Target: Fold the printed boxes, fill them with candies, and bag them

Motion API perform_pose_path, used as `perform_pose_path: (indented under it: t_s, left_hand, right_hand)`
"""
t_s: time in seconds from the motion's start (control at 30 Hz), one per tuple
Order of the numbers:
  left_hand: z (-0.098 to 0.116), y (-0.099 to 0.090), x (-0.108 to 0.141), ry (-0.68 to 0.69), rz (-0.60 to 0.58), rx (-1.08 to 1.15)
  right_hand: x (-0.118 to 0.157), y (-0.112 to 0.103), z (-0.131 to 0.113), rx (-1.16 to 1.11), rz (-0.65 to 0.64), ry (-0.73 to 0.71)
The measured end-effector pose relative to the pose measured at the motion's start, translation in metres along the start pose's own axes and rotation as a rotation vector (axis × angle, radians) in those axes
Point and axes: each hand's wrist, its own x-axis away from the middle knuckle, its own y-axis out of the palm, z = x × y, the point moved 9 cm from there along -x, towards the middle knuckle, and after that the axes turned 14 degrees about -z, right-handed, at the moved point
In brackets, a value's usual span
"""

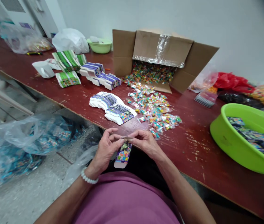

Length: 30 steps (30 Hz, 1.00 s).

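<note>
Two bare hands sit at the near edge of the red table (192,130) in my head view, both on one small printed carton (123,155). My left hand (108,146) pinches its upper end between thumb and fingers, the other fingers loosely curled; my right hand (146,142) closes thumb and forefinger on the same end from the other side. The carton hangs below my fingertips, in front of my lap, a pale flap at its lower end; I can't tell whether it is flat or opened out. Just beyond, I see a fanned row of flat cartons (113,107) on the table, and right of it a spread of wrapped sweets (157,109) trailing from an open cardboard box (162,46). Purple bundles (101,74) and green bundles (67,63) lie farther left. At far right, a lime-green tub (230,146) holds a heap of dark printed packs (258,137).
</note>
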Motion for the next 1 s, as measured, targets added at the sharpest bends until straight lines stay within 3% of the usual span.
perform_pose_path:
  t_s: [0.1,0.17,0.3,0.5,0.63,0.73,0.9,1.0]
  left_hand:
    - [-0.015,0.018,0.003,-0.203,-0.142,0.11]
    - [-0.026,0.027,0.007,-0.327,-0.207,0.161]
    - [-0.039,0.024,0.011,-0.419,-0.115,0.209]
    - [-0.038,0.026,0.007,-0.38,-0.13,0.119]
    - [-0.034,0.025,0.006,-0.349,-0.172,-0.024]
    - [-0.034,0.021,0.004,-0.333,-0.184,-0.1]
    - [-0.035,0.016,0.002,-0.277,-0.155,-0.076]
    - [-0.039,0.016,0.003,-0.27,-0.129,-0.018]
  right_hand:
    - [0.001,-0.003,-0.006,0.013,0.064,-0.08]
    - [0.003,0.0,-0.013,0.139,0.062,-0.101]
    - [0.004,0.007,-0.021,0.367,0.023,-0.077]
    - [-0.003,0.006,-0.013,0.313,0.002,0.013]
    - [-0.008,0.003,-0.001,0.064,0.023,0.088]
    - [-0.007,0.0,0.005,0.018,0.06,0.115]
    - [0.003,0.019,-0.008,0.158,-0.035,-0.051]
    - [0.016,0.028,-0.018,0.38,-0.033,-0.163]
